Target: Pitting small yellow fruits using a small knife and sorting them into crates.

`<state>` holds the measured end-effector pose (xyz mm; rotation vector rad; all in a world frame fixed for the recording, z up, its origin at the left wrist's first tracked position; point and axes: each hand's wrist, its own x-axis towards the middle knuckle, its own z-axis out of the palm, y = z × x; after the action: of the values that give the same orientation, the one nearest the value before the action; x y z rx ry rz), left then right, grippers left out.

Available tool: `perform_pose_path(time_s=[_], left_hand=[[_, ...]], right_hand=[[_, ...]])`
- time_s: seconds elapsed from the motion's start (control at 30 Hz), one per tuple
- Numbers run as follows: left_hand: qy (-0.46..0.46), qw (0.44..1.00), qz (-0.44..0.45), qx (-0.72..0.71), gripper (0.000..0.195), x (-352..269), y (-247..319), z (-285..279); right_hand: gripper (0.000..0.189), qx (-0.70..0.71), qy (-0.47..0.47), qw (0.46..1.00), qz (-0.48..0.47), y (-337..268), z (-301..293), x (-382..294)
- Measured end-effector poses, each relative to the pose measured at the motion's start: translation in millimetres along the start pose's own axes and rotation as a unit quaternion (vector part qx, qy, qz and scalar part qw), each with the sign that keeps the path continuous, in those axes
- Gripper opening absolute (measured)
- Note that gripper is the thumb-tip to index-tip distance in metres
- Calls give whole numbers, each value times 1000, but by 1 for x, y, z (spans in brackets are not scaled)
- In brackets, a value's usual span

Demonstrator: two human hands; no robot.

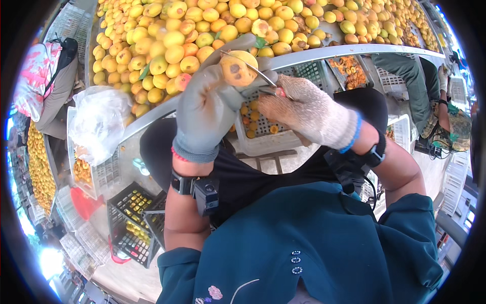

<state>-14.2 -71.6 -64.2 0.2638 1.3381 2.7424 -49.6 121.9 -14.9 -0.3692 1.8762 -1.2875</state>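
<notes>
My left hand (212, 102), in a grey coated glove, holds a yellow apricot-like fruit (238, 69) with brown spots near the table's metal edge. In a white knit glove with soiled fingers, my right hand (303, 106) grips a small metal cutting tool (265, 78), whose thin blade lies across the top of the fruit. Just beyond both hands, many whole yellow fruits (159, 64) are heaped on the metal-rimmed table. Below the hands, a light plastic crate (265, 142) holds several fruits or fruit pieces.
A clear plastic bag (98, 117) rests on a white crate at the left. Black crates (131, 224) stand on the floor, lower left. A metal tray (347, 70) of orange fruit pieces lies beyond my right hand. Other people sit at the left (57, 87) and right (406, 79).
</notes>
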Motion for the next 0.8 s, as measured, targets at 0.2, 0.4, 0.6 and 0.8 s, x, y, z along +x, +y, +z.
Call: perform_pose_path(time_s=[0.2, 0.4, 0.6, 0.8], left_hand=[[8, 992, -25, -124, 70, 3, -2, 7], [-7, 988, 11, 151, 66, 6, 3, 15], [115, 980, -7, -163, 63, 7, -19, 40], [110, 981, 43, 151, 47, 10, -13, 17]], right_hand=[[31, 110, -64, 990, 53, -11, -1, -7], [32, 281, -164, 943, 69, -15, -4, -15], [34, 362, -136, 921, 55, -9, 20, 6], [30, 333, -114, 929, 114, -21, 1, 2]])
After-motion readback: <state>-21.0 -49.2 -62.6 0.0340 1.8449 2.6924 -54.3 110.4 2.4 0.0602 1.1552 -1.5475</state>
